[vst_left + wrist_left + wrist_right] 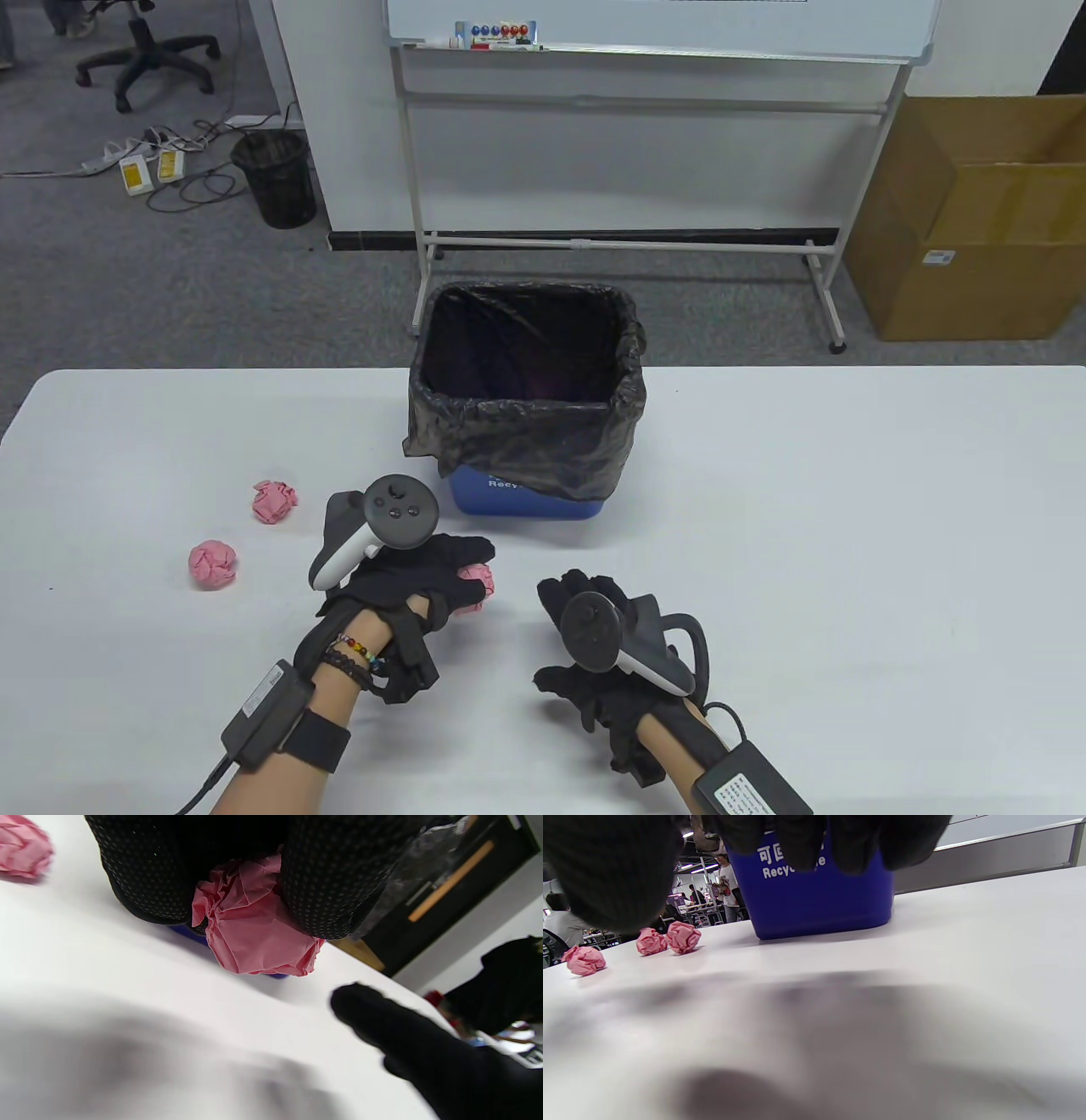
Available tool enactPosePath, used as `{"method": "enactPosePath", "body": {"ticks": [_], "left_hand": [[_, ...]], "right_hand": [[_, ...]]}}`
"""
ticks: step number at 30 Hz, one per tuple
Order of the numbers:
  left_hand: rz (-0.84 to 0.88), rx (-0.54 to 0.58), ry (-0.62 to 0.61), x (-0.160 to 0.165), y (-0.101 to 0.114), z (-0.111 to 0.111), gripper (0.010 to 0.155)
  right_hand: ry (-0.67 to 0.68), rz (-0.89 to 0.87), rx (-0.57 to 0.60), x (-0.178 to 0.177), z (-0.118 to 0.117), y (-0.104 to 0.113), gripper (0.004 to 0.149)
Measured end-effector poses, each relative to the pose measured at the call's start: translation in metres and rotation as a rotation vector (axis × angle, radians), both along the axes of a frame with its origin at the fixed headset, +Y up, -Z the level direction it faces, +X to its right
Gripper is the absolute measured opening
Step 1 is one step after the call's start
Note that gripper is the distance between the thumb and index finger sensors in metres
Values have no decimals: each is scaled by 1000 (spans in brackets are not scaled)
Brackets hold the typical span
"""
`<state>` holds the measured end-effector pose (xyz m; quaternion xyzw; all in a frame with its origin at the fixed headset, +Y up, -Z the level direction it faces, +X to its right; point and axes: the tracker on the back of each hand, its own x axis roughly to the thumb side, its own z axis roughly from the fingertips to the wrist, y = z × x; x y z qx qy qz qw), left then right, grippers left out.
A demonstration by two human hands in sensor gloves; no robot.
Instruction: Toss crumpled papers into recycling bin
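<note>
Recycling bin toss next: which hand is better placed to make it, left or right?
Left. The left hand already grips a pink paper ball just in front of the recycling bin. The right hand holds nothing, and the two loose balls lie far to its left.

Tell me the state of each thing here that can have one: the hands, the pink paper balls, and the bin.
Left hand: grips a crumpled pink paper ball just above the table.
Right hand: holds nothing, fingers loosely spread over the table.
Two loose pink paper balls: crumpled, lying on the table left of the hands.
Recycling bin: upright on the table, open-topped, lined with a black bag.
</note>
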<state>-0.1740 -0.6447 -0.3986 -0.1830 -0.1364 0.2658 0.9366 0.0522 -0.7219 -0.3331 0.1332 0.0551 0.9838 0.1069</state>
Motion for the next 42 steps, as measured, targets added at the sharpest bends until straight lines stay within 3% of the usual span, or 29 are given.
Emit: {"method": "enactPosePath", "body": {"ticks": [12, 16, 20, 22, 24, 25, 34, 42], "left_hand": [[272, 56, -162, 40, 81, -38, 59], [404, 210, -83, 43, 116, -57, 59], [400, 444, 92, 43, 132, -72, 59], [307, 542, 195, 46, 130, -78, 65], [137, 500, 144, 50, 123, -84, 81], [113, 500, 122, 51, 119, -84, 82], [100, 532, 161, 23, 114, -62, 77], [57, 547, 236, -31, 106, -38, 77]], "right_hand": [[-12, -18, -1, 3, -1, 3, 95], [-10, -20, 0, 3, -1, 3, 95], [-7, -23, 2, 3, -1, 3, 95], [-5, -24, 1, 3, -1, 3, 95], [-2, -20, 1, 3, -1, 3, 95], [0, -18, -1, 2, 0, 3, 95], [6, -8, 5, 0, 1, 4, 95], [10, 2, 11, -2, 2, 2, 95]]}}
